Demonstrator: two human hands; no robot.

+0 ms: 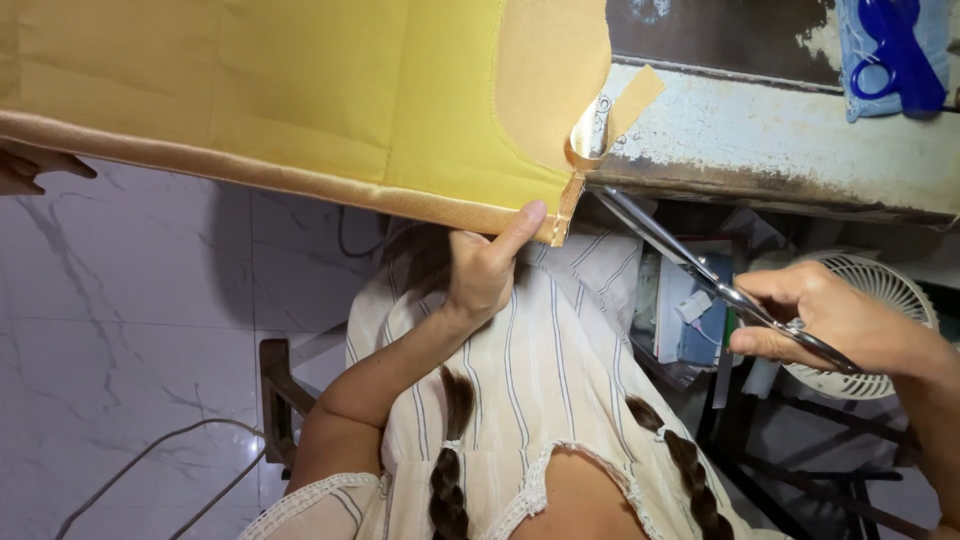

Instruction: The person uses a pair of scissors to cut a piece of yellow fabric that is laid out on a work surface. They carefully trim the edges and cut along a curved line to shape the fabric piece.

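In the head view, the yellow fabric panel (300,90) hangs off the worn table (800,140), its satin-bound edge running left to right, and the left hand (485,270) pinches that edge just beside the corner. The right hand (830,320) is closed around the scissors (700,270), whose long blades slant up-left, tips at the loose satin strip (590,135) at that corner.

Worn, paint-chipped table (800,150) at two o'clock; yellow fabric (300,90) drapes off its edge toward ten, blue scissors (900,55) lie at one.
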